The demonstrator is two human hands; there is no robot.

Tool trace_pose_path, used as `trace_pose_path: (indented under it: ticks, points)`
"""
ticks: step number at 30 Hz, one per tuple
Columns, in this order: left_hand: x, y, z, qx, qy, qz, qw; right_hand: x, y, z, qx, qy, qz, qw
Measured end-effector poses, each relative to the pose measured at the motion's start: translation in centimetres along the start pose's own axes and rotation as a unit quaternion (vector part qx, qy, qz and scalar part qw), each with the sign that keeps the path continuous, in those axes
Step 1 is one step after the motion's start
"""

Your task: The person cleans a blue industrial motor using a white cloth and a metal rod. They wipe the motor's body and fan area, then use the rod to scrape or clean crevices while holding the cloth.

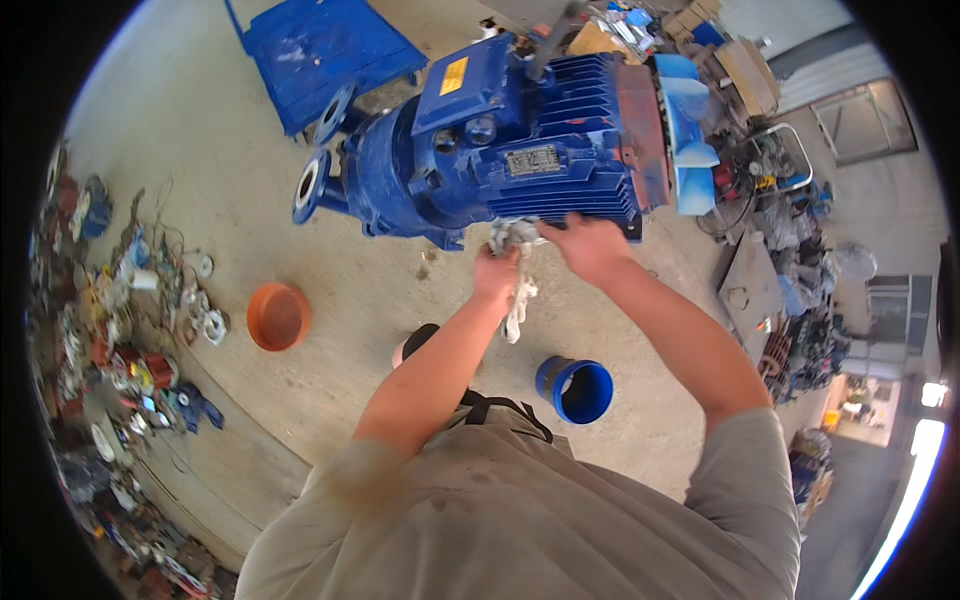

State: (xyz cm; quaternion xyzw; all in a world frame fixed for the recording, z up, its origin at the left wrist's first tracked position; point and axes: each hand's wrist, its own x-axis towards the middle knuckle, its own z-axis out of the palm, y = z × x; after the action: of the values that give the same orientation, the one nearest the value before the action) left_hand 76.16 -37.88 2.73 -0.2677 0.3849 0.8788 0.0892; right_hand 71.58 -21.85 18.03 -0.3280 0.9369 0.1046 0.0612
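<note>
A bundle of white cloth work gloves [515, 235] is bunched up in front of the big blue electric motor [560, 135], with one end [520, 310] dangling down. My left hand [495, 272] is closed around the bundle from below. At the bundle's right side, my right hand [592, 250] has its fingers curled in against the cloth, their tips partly hidden. Both hands are just short of the motor's near side, below its cooling fins. The motor is joined to a flanged pump housing [375, 170] on its left. A light blue fan [688, 135] shows at its right end.
An orange bowl-like container [279, 317] and a blue open cylinder [575, 389] stand on the concrete floor near me. Behind the motor lies a blue metal sheet or cart [325, 55]. Scattered parts [140, 370] line the left; cardboard [748, 78] and scrap pile up right.
</note>
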Motion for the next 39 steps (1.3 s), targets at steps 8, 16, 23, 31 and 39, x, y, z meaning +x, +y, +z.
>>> trace_pose_path:
  ticks: [8, 16, 23, 31, 39]
  points:
    - [2.7, 4.9, -8.5, 0.107, 0.052, -0.153, 0.981, 0.4, -5.8, 7.7, 0.167, -0.057, 0.183, 0.967]
    - [10.0, 13.0, -8.2, 0.213, 0.036, -0.411, 0.885, 0.7, -14.7, 7.9, 0.456, 0.056, 0.419, 0.783]
    - [11.9, 14.0, -8.9, 0.169, 0.002, -0.520, 0.838, 3.2, -18.2, 6.5, 0.541, 0.088, 0.470, 0.692]
    - [9.1, 14.8, -7.7, 0.261, 0.033, -0.421, 0.868, -4.1, -21.0, 8.4, 0.654, 0.194, 0.458, 0.571]
    - [1.1, 14.6, -0.8, 0.239, -0.109, -0.428, 0.865, -13.5, -19.2, 9.8, 0.730, 0.211, 0.432, 0.487]
